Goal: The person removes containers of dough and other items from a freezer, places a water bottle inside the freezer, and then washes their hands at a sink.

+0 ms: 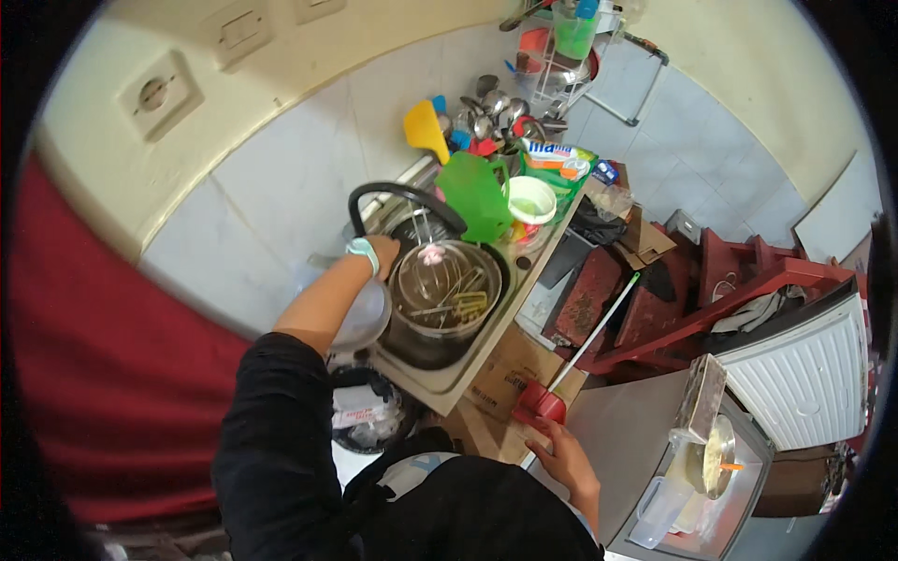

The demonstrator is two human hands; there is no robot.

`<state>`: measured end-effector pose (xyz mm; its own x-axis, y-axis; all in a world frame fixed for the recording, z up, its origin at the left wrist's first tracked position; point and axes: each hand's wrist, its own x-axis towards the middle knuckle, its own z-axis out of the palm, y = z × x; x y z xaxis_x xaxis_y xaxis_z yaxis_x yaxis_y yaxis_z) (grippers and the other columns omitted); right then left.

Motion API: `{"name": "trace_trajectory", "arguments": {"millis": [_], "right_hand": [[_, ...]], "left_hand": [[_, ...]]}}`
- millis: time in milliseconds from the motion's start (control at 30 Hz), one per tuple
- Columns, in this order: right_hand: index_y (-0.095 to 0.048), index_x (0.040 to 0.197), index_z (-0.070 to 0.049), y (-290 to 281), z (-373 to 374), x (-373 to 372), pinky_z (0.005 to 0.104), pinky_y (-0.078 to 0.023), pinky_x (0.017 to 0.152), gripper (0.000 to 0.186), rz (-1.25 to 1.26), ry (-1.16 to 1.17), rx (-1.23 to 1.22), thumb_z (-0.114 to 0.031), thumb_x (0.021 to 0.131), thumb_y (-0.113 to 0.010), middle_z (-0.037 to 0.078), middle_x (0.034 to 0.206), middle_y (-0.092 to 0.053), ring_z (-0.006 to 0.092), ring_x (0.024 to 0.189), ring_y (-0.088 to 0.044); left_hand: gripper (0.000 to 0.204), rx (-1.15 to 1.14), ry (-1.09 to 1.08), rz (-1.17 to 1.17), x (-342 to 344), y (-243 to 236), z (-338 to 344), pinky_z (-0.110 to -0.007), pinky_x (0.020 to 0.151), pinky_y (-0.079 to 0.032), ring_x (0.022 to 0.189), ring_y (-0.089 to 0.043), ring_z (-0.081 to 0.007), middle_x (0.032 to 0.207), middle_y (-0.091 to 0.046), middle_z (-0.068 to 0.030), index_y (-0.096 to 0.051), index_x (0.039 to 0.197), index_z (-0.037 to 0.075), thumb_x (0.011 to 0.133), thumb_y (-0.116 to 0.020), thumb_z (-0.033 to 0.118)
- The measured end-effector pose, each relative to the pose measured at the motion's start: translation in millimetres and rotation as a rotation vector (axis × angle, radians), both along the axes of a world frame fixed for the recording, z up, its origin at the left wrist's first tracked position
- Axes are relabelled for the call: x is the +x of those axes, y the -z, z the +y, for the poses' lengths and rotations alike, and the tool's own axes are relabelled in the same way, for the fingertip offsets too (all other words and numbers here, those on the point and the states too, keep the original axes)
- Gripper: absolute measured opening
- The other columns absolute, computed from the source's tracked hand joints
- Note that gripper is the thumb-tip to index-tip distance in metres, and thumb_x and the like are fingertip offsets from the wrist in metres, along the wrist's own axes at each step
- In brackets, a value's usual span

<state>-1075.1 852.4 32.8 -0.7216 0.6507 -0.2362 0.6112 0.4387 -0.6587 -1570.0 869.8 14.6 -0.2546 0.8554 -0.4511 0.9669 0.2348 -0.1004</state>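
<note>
My left hand [382,252] reaches to the base of the black curved faucet [404,190] at the sink. Its fingers are mostly hidden, so I cannot tell whether they grip anything. Under the spout, a round metal pot [412,320] sits in the sink basin [421,351], holding a wire whisk [447,279] and a yellow-green utensil [470,305]. A translucent plastic container [363,318] lies beneath my left forearm. My right hand [564,458] hangs low at the right with its fingers apart, holding nothing, close to a red dustpan [540,404].
Behind the faucet are a green board [475,198], a yellow spatula [427,128], a white bowl [531,199] and several spoons [496,105]. A black bin [355,432] stands below the sink. An open chest [608,449] with food containers is at the lower right, near red steps [599,290].
</note>
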Motion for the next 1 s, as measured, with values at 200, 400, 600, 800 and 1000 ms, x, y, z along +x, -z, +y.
{"name": "trace_trajectory", "arguments": {"millis": [200, 400, 600, 800, 1000], "right_hand": [[-0.048, 0.116, -0.002, 4.5, -11.4, -41.1, 0.0412, -0.041, 0.088, 0.046, -0.014, -0.003, -0.113, -0.033, 0.083, -0.059, 0.022, 0.108, -0.055, 0.0372, 0.104, -0.052], [-0.047, 0.119, -0.002, 4.8, -8.8, -62.3, 0.0414, -0.041, 0.087, 0.049, -0.051, -0.079, -0.093, -0.033, 0.083, -0.058, 0.022, 0.108, -0.056, 0.0373, 0.102, -0.052], [-0.046, 0.120, -0.001, -18.9, -1.0, -102.6, 0.0374, -0.042, 0.087, 0.049, 0.031, -0.201, 0.055, -0.034, 0.085, -0.056, 0.021, 0.110, -0.054, 0.0312, 0.102, -0.054], [-0.048, 0.118, 0.000, -20.8, -1.2, -99.7, 0.0350, -0.044, 0.082, 0.047, 0.129, -0.146, -0.080, -0.032, 0.085, -0.058, 0.018, 0.104, -0.057, 0.0292, 0.097, -0.056], [-0.048, 0.118, -0.003, -35.1, 25.5, -128.5, 0.0331, -0.046, 0.080, 0.040, 0.317, -0.224, -0.282, -0.024, 0.085, -0.058, 0.014, 0.107, -0.057, 0.0244, 0.093, -0.057]], "left_hand": [[0.032, -0.470, 0.257, 0.098, -44.8, 24.0, 15.4, -0.037, 0.077, -0.049, 0.093, -0.061, -0.0280, 0.093, -0.066, -0.0126, -0.069, 0.088, 0.009, 0.056, -0.068, 0.012], [0.035, -0.427, 0.232, -0.164, -47.2, 40.1, 29.5, -0.037, 0.066, -0.050, 0.076, -0.065, -0.0266, 0.074, -0.065, -0.0150, -0.070, 0.079, 0.006, 0.045, -0.066, 0.002], [0.025, -0.679, 0.215, -0.062, -55.1, 62.5, 38.5, -0.037, 0.057, -0.049, 0.066, -0.063, -0.0219, 0.074, -0.065, -0.0120, -0.068, 0.071, 0.000, 0.046, -0.069, 0.004], [0.028, -0.259, 0.272, 0.001, -26.2, 24.6, 18.1, -0.039, 0.060, -0.050, 0.078, -0.064, -0.0311, 0.080, -0.066, -0.0164, -0.068, 0.075, 0.003, 0.047, -0.068, 0.005], [0.019, -0.091, 0.379, 0.029, -28.3, 24.7, -3.9, -0.047, 0.096, -0.029, 0.082, -0.064, -0.0232, 0.076, -0.066, -0.0083, -0.068, 0.070, 0.015, 0.051, -0.069, 0.009]]}}
